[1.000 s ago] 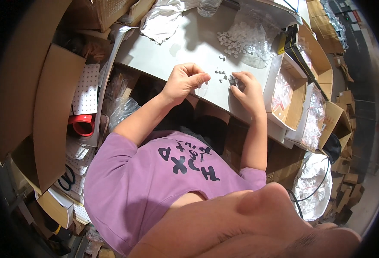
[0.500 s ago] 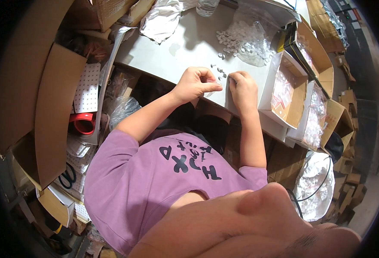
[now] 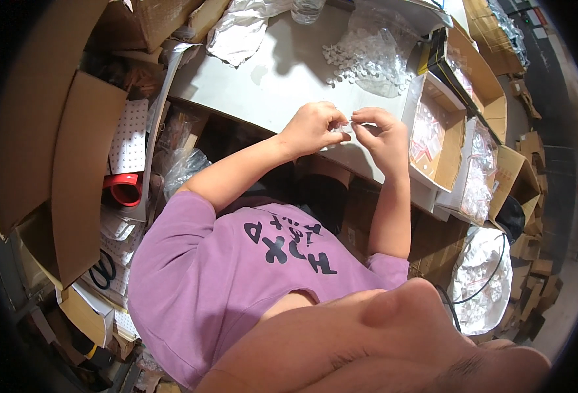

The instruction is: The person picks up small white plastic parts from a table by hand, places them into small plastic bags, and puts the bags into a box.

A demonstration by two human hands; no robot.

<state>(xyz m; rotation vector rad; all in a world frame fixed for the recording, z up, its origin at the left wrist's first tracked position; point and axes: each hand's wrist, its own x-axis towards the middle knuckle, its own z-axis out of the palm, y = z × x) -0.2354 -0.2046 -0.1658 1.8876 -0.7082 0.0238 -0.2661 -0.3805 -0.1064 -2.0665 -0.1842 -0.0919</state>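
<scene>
My left hand (image 3: 312, 129) is closed, its thumb and fingers pinching a small clear plastic bag (image 3: 343, 128) above the table's near edge. Close on its right is my right hand (image 3: 386, 136), thumb and forefinger curved toward each other at the bag. Whatever lies between those right fingertips is too small to make out. Beyond the hands, a pile of small white pieces (image 3: 367, 65) spreads from a large clear plastic bag (image 3: 386, 39) on the white table (image 3: 263, 98).
At the right stand an open white box (image 3: 447, 171) of small packets, another box of filled clear bags (image 3: 476, 180) and a black-edged carton (image 3: 456, 72). White cloth or sheeting (image 3: 240, 33) and a clear cup (image 3: 307, 10) are at the back. Tall cardboard boxes (image 3: 82, 170) and a red ring (image 3: 124, 188) stand left.
My right hand has lifted from the tabletop and turned toward the left hand's bag. The left hand has shifted slightly right. Several small pieces seen beside the hands no longer show.
</scene>
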